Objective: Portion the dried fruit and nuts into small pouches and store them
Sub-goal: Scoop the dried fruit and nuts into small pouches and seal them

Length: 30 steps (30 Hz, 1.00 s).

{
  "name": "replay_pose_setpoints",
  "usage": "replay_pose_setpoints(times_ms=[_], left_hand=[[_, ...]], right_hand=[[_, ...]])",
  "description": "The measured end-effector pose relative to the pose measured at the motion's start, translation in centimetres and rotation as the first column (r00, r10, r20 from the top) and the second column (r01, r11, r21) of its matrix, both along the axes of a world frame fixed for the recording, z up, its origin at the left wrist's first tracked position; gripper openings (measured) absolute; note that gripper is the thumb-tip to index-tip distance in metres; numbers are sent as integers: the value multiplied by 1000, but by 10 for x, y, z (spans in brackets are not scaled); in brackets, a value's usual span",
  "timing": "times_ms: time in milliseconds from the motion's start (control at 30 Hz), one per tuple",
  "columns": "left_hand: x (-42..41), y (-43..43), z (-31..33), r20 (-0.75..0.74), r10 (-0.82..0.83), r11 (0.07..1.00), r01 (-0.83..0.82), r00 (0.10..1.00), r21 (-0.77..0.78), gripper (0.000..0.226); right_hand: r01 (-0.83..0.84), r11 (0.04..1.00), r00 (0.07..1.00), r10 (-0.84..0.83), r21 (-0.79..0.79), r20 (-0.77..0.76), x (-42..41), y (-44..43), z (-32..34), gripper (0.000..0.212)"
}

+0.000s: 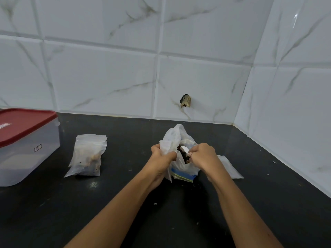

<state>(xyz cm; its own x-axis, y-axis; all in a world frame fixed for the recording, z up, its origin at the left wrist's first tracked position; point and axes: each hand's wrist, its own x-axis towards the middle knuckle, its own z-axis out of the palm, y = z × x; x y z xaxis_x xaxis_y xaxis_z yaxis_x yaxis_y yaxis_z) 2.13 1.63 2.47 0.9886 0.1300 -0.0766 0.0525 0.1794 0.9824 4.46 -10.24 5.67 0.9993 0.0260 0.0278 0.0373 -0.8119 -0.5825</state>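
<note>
Left grip on crumpled translucent pouch

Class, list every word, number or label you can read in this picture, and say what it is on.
No text here can be read.
Label on the red lid: too blurred to read.
Sticker on the side of the clear box: too small to read.
Filled pouches, held bag: no print shows.
</note>
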Motion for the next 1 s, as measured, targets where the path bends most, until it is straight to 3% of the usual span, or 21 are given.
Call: replay_pose_setpoints(times_ms=[233, 400, 600, 800, 1000], left_hand=[[-5, -5, 1, 85, -68, 983, 82, 994, -167, 49], [-5, -7, 1, 127, -20, 970, 50, 992, -239, 48], [-5, -7, 3, 145, -10, 982, 37, 989, -187, 48], [-4, -6, 3, 158, -52, 996, 63, 986, -66, 50], [-2, -3, -1, 153, -36, 996, 47, 988, -74, 51]], right_hand=[[52, 976, 989, -21, 212, -146, 8, -5, -1, 27], [91, 958, 993, -68, 272, -93, 11, -5, -1, 26], [32, 963, 999, -30, 268, -11, 5, -3, 1, 27], [119, 876, 988, -57, 467, -145, 12, -6, 1, 23], [77, 915, 977, 10, 395, -214, 10, -1, 2, 24]])
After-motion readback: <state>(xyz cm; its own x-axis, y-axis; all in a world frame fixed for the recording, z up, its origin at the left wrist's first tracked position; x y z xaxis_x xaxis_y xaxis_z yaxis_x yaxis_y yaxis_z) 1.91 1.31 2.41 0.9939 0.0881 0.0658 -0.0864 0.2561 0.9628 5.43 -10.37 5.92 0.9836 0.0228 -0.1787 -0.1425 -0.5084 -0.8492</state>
